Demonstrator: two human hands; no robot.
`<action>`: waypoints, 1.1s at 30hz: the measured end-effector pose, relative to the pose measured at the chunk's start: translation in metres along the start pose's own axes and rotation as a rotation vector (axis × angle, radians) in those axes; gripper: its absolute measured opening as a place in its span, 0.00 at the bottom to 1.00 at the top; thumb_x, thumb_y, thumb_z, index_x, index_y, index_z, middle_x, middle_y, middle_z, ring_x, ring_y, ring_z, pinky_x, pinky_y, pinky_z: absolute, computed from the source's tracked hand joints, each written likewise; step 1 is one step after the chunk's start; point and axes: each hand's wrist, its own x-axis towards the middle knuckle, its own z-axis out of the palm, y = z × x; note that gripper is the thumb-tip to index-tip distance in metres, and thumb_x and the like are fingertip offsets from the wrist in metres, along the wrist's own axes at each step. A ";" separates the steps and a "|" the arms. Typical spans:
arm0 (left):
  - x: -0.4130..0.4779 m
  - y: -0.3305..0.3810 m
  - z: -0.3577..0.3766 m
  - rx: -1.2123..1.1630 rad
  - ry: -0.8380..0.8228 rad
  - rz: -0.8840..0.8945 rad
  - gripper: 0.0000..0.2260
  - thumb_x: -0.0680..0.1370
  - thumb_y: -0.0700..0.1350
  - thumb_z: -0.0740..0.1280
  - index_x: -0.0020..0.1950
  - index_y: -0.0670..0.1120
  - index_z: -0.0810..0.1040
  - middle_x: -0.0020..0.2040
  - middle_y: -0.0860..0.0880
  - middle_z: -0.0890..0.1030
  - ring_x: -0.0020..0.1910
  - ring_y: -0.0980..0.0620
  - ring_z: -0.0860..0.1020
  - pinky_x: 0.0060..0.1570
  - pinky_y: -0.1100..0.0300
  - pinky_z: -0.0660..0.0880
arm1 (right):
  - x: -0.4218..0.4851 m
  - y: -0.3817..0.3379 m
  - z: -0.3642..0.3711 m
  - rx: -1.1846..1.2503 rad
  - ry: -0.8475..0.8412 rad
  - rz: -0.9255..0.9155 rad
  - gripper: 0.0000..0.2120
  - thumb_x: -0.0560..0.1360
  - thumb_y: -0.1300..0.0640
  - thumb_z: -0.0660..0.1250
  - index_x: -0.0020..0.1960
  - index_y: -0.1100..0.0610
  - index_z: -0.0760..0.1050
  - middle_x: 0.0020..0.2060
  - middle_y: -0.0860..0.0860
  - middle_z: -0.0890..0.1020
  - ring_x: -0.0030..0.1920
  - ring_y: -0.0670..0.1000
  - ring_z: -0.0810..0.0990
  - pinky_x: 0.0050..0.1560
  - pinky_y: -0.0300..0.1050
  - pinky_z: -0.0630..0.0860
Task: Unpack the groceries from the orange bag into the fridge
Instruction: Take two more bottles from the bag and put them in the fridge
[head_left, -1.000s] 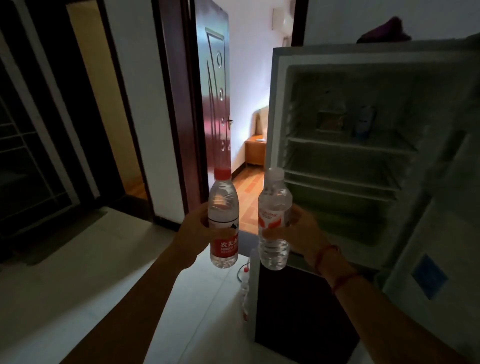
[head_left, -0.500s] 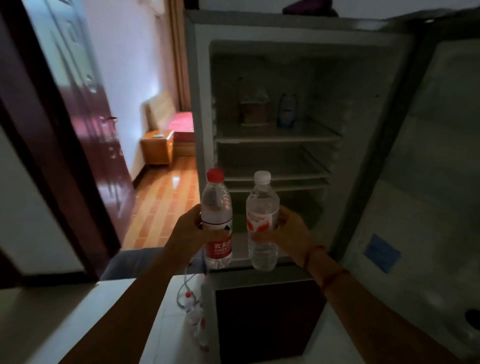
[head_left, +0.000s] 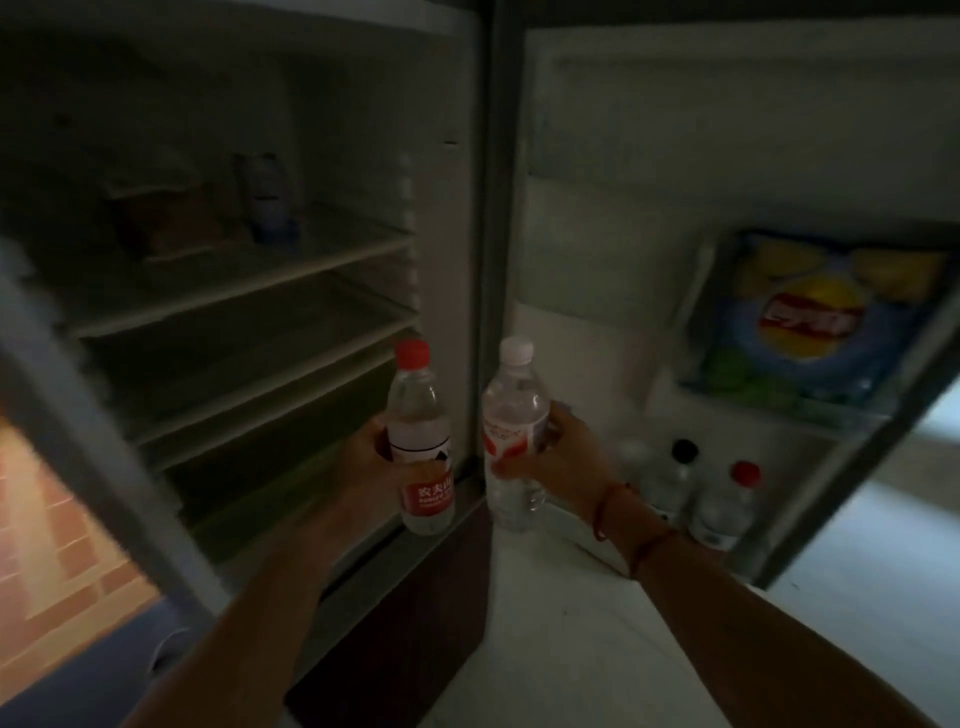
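At six o'clock before the fridge (head_left: 452, 218), left hand (head_left: 371, 457) and right hand (head_left: 563, 452) each wrap fingers round a water bottle's waist — red-capped bottle (head_left: 418, 441), white-capped bottle (head_left: 514, 431); probably hefty, slick, squashy.

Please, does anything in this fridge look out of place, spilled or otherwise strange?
A chip bag sits in the door shelf, odd because chips need no cooling. The fridge is dark inside though open, so its lamp seems off. No spill shows; the red-capped bottle and white-capped bottle are upright.
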 end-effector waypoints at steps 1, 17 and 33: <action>0.008 -0.003 0.011 0.005 -0.042 -0.003 0.23 0.66 0.28 0.75 0.57 0.46 0.78 0.45 0.51 0.85 0.43 0.55 0.85 0.40 0.58 0.82 | -0.001 0.006 -0.011 -0.005 0.030 0.009 0.29 0.60 0.64 0.82 0.57 0.53 0.76 0.49 0.46 0.84 0.49 0.44 0.83 0.51 0.41 0.80; 0.073 -0.026 0.108 0.091 -0.301 0.010 0.28 0.63 0.32 0.78 0.60 0.49 0.78 0.55 0.48 0.84 0.54 0.49 0.82 0.54 0.51 0.79 | 0.008 0.068 -0.088 -0.051 0.191 0.110 0.36 0.57 0.59 0.83 0.62 0.49 0.72 0.54 0.47 0.83 0.54 0.48 0.82 0.57 0.46 0.79; 0.128 -0.038 0.101 0.091 -0.390 0.022 0.28 0.65 0.33 0.79 0.62 0.48 0.77 0.56 0.51 0.82 0.55 0.52 0.81 0.50 0.59 0.79 | 0.038 0.076 -0.072 -0.105 0.284 0.174 0.36 0.59 0.60 0.83 0.62 0.51 0.72 0.54 0.48 0.82 0.53 0.47 0.81 0.52 0.39 0.79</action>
